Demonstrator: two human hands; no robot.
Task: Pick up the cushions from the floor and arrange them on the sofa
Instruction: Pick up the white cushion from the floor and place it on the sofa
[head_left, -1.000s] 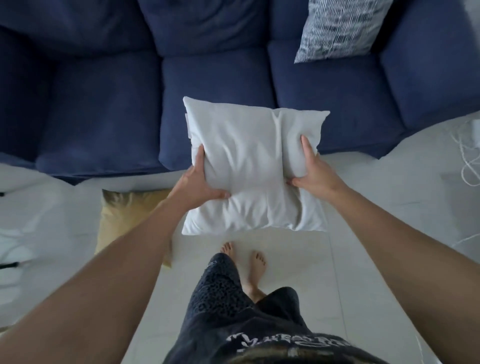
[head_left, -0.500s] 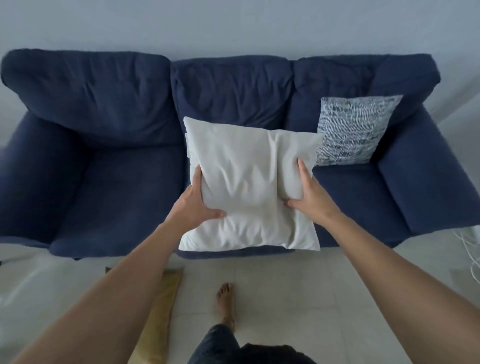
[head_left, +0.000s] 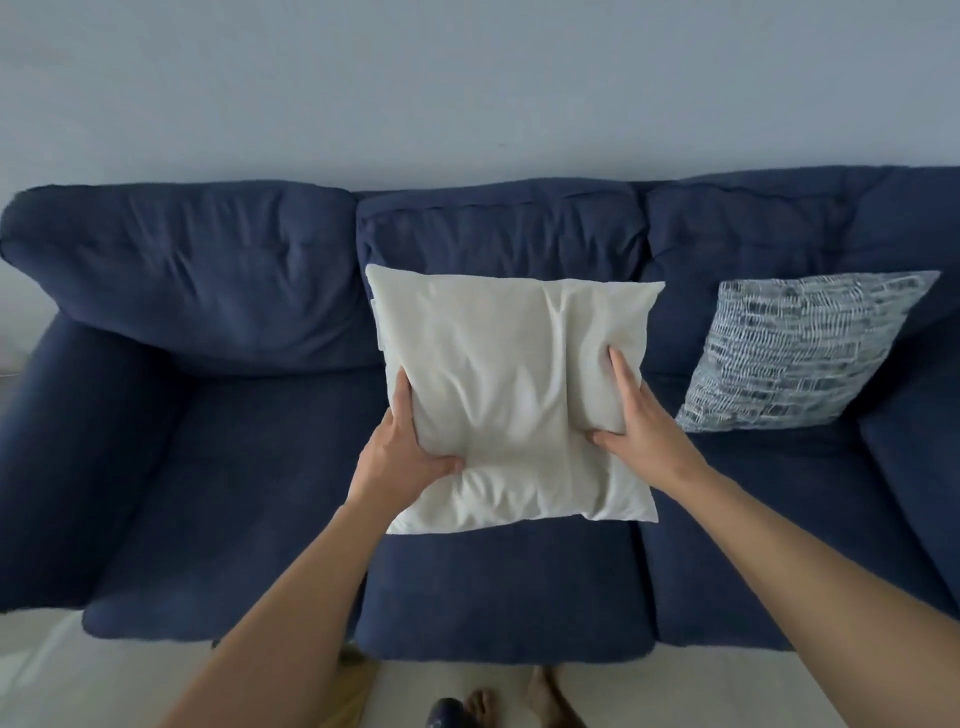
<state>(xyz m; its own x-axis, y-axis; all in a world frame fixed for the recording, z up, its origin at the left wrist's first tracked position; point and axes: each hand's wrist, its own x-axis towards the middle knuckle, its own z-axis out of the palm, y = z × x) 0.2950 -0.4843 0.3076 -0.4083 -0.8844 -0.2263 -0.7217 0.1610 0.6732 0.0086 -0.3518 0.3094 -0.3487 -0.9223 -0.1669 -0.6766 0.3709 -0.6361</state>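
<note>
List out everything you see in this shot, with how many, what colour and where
sofa: one, navy blue, three seats, spans the frame against the wall
white cushion: one, off-white, held over the middle seat, in front of the middle backrest
patterned cushion: one, blue and white, propped against the right backrest
yellow cushion: one, mustard, on the floor at the bottom edge, mostly hidden by the left arm
wall: one, pale grey-blue, behind the sofa
floor: light, in front of the sofa
feet: two, bare, bottom centre on the floor
left hand: one, gripping the white cushion's lower left edge
right hand: one, gripping its lower right edge
</note>
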